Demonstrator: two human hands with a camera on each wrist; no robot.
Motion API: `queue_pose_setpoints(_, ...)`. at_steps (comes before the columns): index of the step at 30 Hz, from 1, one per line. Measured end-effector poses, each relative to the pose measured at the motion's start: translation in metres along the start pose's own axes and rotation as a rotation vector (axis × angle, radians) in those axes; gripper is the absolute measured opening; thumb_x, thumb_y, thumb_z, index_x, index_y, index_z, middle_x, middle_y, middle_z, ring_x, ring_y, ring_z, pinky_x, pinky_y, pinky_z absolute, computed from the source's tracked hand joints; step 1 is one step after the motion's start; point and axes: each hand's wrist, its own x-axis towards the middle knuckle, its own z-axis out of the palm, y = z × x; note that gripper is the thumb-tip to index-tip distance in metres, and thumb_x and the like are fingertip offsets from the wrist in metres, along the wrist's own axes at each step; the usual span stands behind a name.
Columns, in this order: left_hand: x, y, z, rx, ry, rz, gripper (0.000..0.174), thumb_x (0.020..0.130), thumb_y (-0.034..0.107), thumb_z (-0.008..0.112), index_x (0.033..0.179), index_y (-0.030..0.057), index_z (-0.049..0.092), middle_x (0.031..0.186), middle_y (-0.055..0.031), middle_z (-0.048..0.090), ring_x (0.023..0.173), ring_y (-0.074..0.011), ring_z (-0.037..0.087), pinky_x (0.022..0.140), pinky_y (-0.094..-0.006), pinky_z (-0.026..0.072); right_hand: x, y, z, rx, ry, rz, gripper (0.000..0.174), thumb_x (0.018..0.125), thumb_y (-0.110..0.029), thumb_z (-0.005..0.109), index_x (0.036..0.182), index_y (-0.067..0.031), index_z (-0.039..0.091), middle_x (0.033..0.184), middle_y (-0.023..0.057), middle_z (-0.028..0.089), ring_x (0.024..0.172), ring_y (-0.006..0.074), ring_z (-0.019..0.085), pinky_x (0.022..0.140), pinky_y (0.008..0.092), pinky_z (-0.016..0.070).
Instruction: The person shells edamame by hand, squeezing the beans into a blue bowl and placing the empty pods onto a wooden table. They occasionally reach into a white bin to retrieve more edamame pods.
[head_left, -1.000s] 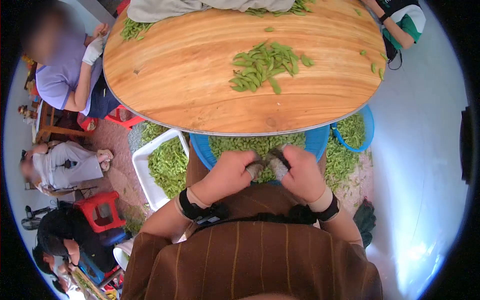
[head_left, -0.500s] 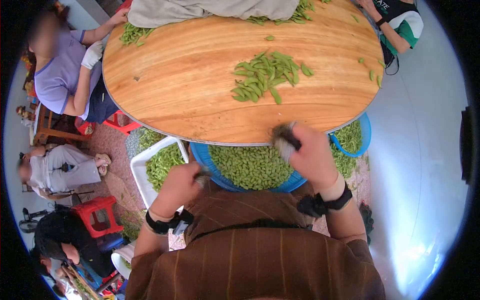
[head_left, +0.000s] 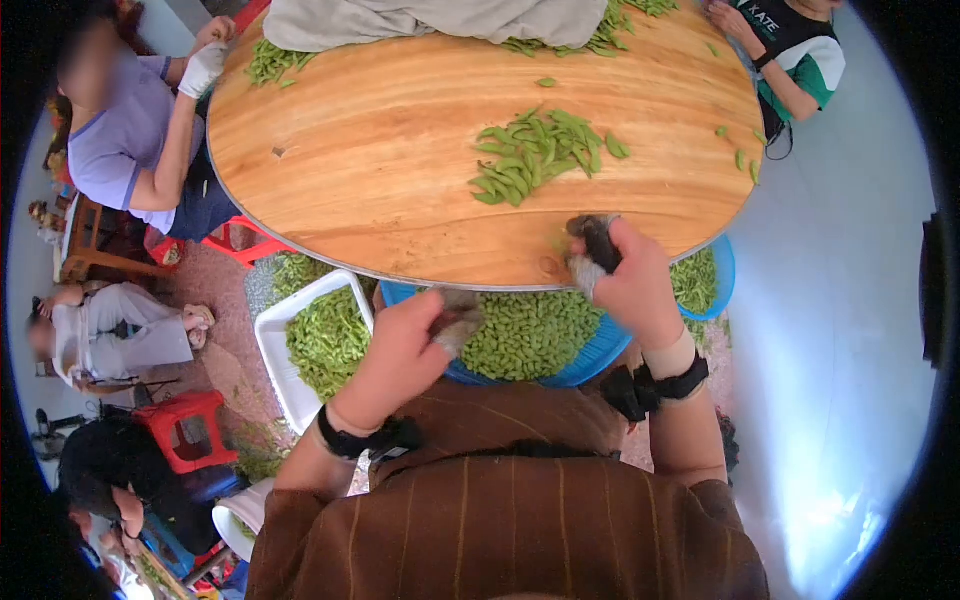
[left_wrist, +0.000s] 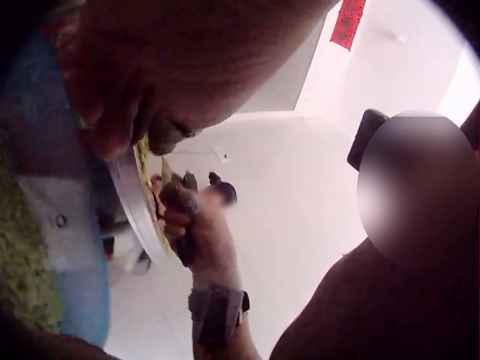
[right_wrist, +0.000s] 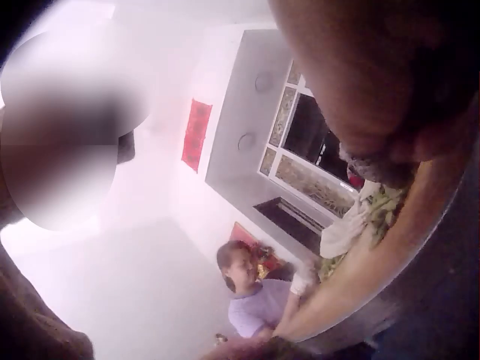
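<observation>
Left hand: just off the near edge of the worktop, fingers curled; grip unclear. Right hand: at that edge, farther forward, fingers bent, hold blurred. Pods: green, plump, curved, loosely heaped on the worktop. Beans: small, green, massed in a blue basin below its near edge.

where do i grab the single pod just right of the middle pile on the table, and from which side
Pinch the pod across its middle, coming down from above with the right hand, the nearer one. It lies flat, longer than wide, just off the pile, so both long edges look free for thumb and finger.
</observation>
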Motion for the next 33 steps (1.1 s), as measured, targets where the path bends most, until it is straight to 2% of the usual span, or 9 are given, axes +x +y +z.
queue_pose_setpoints(2, 0.014, 0.018, 0.011, -0.137, -0.024, 0.002, 0.02, 0.091, 0.017, 0.055, 0.102, 0.0008, 0.06, 0.077, -0.0064, 0.065, 0.065, -0.0122, 0.06, 0.059, -0.025, 0.0479, -0.013, -0.015, -0.007, 0.045, -0.032, -0.009, 0.024, 0.072, -0.009, 0.067, 0.094, -0.0023, 0.061, 0.078, 0.0159, 0.063, 0.072, 0.0323, 0.063, 0.065, 0.0355, 0.0491)
queue_pose_setpoints(5, 0.037, 0.039, 0.016, -0.537, -0.342, -0.454, 0.027, 0.098, 0.023, 0.039, 0.1, 0.0052, 0.059, 0.073, -0.0021, 0.06, 0.055, -0.0069, 0.051, 0.048, -0.02, 0.0374, -0.026, -0.027, -0.019, -0.097, -0.272, -0.154, 0.025, 0.073, -0.01, 0.069, 0.096, -0.004, 0.061, 0.079, 0.0133, 0.064, 0.074, 0.0295, 0.064, 0.066, 0.0345, 0.0501)
queue_pose_setpoints(8, 0.04, 0.03, 0.016, -0.701, -0.558, -0.39, 0.018, 0.094, 0.016, 0.044, 0.099, 0.0044, 0.056, 0.069, -0.0001, 0.055, 0.051, -0.0068, 0.045, 0.048, -0.0198, 0.0364, -0.032, -0.025, -0.016, -0.077, -0.176, -0.208, 0.026, 0.074, -0.01, 0.069, 0.097, -0.0035, 0.06, 0.081, 0.0137, 0.064, 0.074, 0.0293, 0.065, 0.065, 0.0346, 0.0499)
queue_pose_setpoints(12, 0.033, 0.022, 0.02, -0.763, -0.379, -0.381, 0.017, 0.097, 0.017, 0.045, 0.098, 0.0045, 0.056, 0.067, 0.0006, 0.052, 0.051, -0.0071, 0.043, 0.046, -0.0215, 0.0326, -0.038, -0.013, -0.006, 0.048, -0.068, -0.106, 0.025, 0.076, -0.011, 0.068, 0.098, -0.0029, 0.059, 0.08, 0.0141, 0.063, 0.073, 0.0291, 0.064, 0.065, 0.0344, 0.0495)
queue_pose_setpoints(17, 0.024, 0.021, 0.025, -0.686, -0.23, -0.223, 0.009, 0.092, 0.002, 0.05, 0.099, 0.0031, 0.055, 0.077, -0.001, 0.056, 0.063, -0.0069, 0.05, 0.055, -0.0212, 0.0411, -0.041, -0.031, -0.009, 0.294, -0.471, 0.256, 0.027, 0.08, -0.007, 0.059, 0.107, -0.0023, 0.059, 0.081, 0.0114, 0.064, 0.071, 0.023, 0.063, 0.064, 0.0305, 0.0487)
queue_pose_setpoints(21, 0.023, 0.014, 0.031, -0.434, -0.156, -0.069, 0.014, 0.089, -0.001, 0.052, 0.102, 0.0015, 0.055, 0.083, -0.002, 0.059, 0.07, -0.0081, 0.054, 0.063, -0.0231, 0.0459, -0.044, -0.015, -0.002, 0.243, -0.43, 0.083, 0.034, 0.081, -0.005, 0.056, 0.115, -0.0016, 0.056, 0.08, 0.0088, 0.064, 0.067, 0.0163, 0.062, 0.06, 0.0281, 0.0481)
queue_pose_setpoints(23, 0.022, 0.015, 0.032, -0.178, -0.038, 0.112, 0.023, 0.076, -0.005, 0.051, 0.098, -0.0016, 0.054, 0.081, -0.0143, 0.061, 0.074, -0.0234, 0.061, 0.068, -0.0318, 0.049, -0.045, -0.015, -0.001, 0.38, -0.417, 0.16, 0.038, 0.082, -0.004, 0.055, 0.12, -0.0031, 0.053, 0.079, 0.0045, 0.063, 0.059, 0.0091, 0.057, 0.052, 0.0245, 0.046)
queue_pose_setpoints(26, 0.022, 0.012, 0.031, -0.091, -0.08, 0.083, 0.023, 0.08, -0.006, 0.054, 0.102, -0.001, 0.057, 0.085, -0.005, 0.062, 0.079, -0.01, 0.057, 0.071, -0.0256, 0.0478, -0.044, -0.021, -0.006, 0.742, -0.473, 0.385, 0.042, 0.082, -0.004, 0.054, 0.124, -0.0058, 0.051, 0.079, 0.0013, 0.062, 0.053, 0.0056, 0.052, 0.046, 0.0218, 0.0428)
queue_pose_setpoints(33, 0.025, 0.02, 0.026, 0.052, -0.055, 0.199, 0.029, 0.072, -0.007, 0.053, 0.099, -0.0004, 0.059, 0.083, -0.0122, 0.063, 0.076, -0.0205, 0.061, 0.069, -0.0299, 0.0485, -0.047, -0.019, 0.001, 0.551, -0.439, 0.295, 0.039, 0.088, -0.004, 0.048, 0.127, -0.0056, 0.049, 0.081, 0.0, 0.061, 0.052, 0.0055, 0.048, 0.045, 0.019, 0.0382)
